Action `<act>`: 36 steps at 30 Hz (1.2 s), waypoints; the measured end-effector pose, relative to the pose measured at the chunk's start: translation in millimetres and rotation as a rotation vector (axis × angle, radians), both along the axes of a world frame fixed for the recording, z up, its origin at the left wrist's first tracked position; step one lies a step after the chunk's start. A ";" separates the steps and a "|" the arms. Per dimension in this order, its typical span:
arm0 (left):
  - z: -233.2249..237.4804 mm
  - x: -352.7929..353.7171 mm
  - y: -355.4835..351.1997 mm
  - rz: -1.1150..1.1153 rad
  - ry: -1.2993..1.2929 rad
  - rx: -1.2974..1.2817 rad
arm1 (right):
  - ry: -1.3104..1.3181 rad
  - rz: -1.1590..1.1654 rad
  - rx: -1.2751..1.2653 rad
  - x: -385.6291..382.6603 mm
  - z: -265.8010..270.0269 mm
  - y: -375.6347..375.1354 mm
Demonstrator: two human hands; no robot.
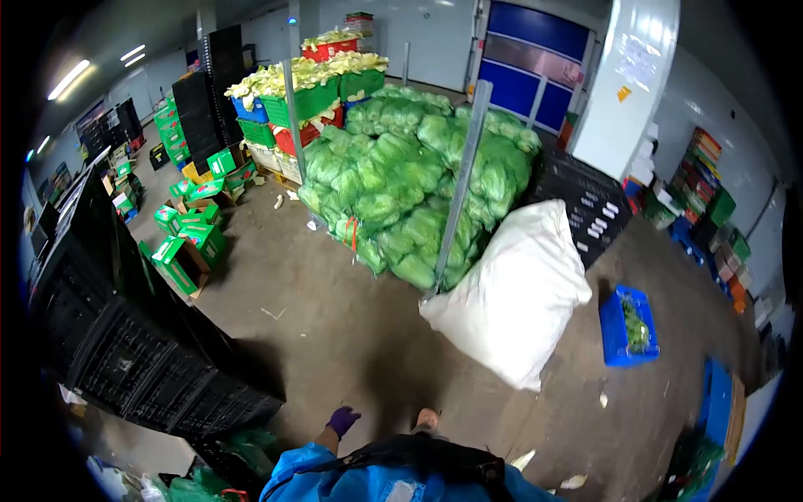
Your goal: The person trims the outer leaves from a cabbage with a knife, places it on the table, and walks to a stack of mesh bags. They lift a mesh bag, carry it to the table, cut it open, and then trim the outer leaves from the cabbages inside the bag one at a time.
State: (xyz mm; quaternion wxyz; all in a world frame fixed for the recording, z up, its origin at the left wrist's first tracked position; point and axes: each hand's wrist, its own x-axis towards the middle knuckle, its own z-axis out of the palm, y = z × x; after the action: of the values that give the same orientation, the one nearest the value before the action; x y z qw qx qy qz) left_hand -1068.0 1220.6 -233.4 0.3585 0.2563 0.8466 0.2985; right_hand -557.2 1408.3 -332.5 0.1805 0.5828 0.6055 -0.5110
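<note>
My left hand (343,420), in a purple glove, hangs low in front of my body over the brown floor. Its fingers are partly spread and it holds nothing that I can see. My right hand is not in view. A small pinkish shape (427,417), perhaps a shoe tip, shows just ahead of my blue jacket (305,468). Farther forward stand green mesh sacks of cabbages (389,176), piled between upright metal posts (465,184). A bulging white sack (519,293) leans against the pile's right front corner.
Stacked black crates (125,335) rise at my left, with green cardboard boxes (180,259) beyond. Crates heaped with pale leaves (309,79) stand at the back. Right of the white sack sits a blue crate (615,330) with greens. Leaf scraps (574,482) litter the floor.
</note>
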 end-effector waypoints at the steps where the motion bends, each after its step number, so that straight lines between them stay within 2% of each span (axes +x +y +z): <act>1: 4.6 -4.9 13.0 0.004 -0.023 -0.038 | 0.000 0.203 0.106 -18.2 -14.2 38.1; 2: 8.0 -5.4 15.9 0.005 -0.054 -0.097 | 0.012 0.395 0.213 -34.6 -29.9 77.2; 3: 10.7 -11.6 31.1 -0.017 -0.032 -0.113 | 0.080 0.484 0.267 -53.3 -54.9 124.3; 4: 12.1 -17.9 40.9 0.005 -0.038 -0.115 | 0.285 0.031 -0.153 -82.1 -36.2 160.0; 5: 12.0 -20.1 46.5 -0.026 0.011 0.005 | 0.455 -0.437 -0.569 -117.5 -7.8 208.8; 6: 8.6 -24.7 52.7 -0.055 0.065 0.127 | 0.341 -0.201 -0.171 -178.8 85.4 217.7; 7: -13.4 -34.7 51.8 -0.190 0.178 0.106 | 0.292 -0.132 -0.060 -227.2 139.9 235.8; 8: -36.5 -39.4 53.6 0.061 -0.048 0.081 | 0.258 -0.030 0.019 -256.9 131.9 266.1; 9: -39.8 -44.3 53.5 0.113 -0.043 0.104 | 0.230 -0.087 -0.027 -291.6 135.5 290.7; 10: -38.2 -49.9 54.1 0.164 -0.038 0.125 | 0.256 0.007 0.012 -319.4 118.9 319.2; 11: -61.4 -61.0 53.3 0.370 -0.216 0.064 | 0.223 0.021 0.041 -362.4 167.2 322.7; 12: -90.0 -72.5 42.2 0.198 -0.008 -0.001 | 0.261 -0.007 0.067 -390.5 157.2 338.4; 14: -97.0 -110.5 37.6 0.036 -0.090 -0.263 | 0.330 -0.058 0.029 -444.7 161.6 350.0; 16: -94.6 -161.5 34.9 0.006 -0.127 -0.290 | 0.287 -0.034 -0.018 -490.1 157.7 354.2; 17: -91.3 -184.0 31.1 -0.038 -0.172 -0.312 | 0.330 0.053 -0.035 -497.9 108.9 365.7; 18: -86.9 -215.4 38.0 -0.032 -0.170 -0.312 | 0.309 -0.077 -0.174 -516.3 115.6 360.5; 20: -62.3 -275.8 57.0 0.165 -0.012 -0.251 | 0.190 0.186 -0.218 -554.7 127.7 360.7; 22: 8.5 -325.7 105.7 0.800 -0.193 0.052 | 0.163 0.282 -0.160 -606.0 137.3 364.0; 23: 15.1 -355.8 118.8 0.796 -0.171 0.052 | 0.131 0.376 -0.102 -626.6 141.4 368.4; 26: 7.1 -429.0 154.9 0.789 -0.197 0.077 | 0.240 0.234 -0.118 -692.1 122.0 396.3; 28: 20.2 -474.6 193.0 0.754 -0.283 0.176 | 0.172 0.260 0.054 -748.6 138.5 411.2; 29: 25.4 -494.0 211.7 0.718 -0.281 0.182 | 0.183 0.213 0.046 -774.5 146.7 419.2; 32: 38.1 -548.0 261.9 0.633 -0.279 0.191 | 0.313 -0.033 0.165 -848.3 115.4 454.2; 33: 40.6 -566.5 273.0 0.579 -0.274 0.191 | 0.424 -0.167 0.132 -876.1 116.7 462.8; 34: 33.6 -584.6 277.5 0.583 -0.272 0.187 | 0.425 -0.165 0.127 -903.9 112.5 475.8; 36: 18.9 -617.1 284.1 0.452 -0.130 -0.181 | 0.518 -0.118 0.274 -957.2 107.5 504.3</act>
State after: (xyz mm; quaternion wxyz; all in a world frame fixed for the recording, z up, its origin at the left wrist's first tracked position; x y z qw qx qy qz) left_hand -1685.1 1504.7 -214.5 0.3580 0.0077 0.8808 0.3099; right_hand -1514.4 1912.6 -225.0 -0.0906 0.4862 0.6597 -0.5658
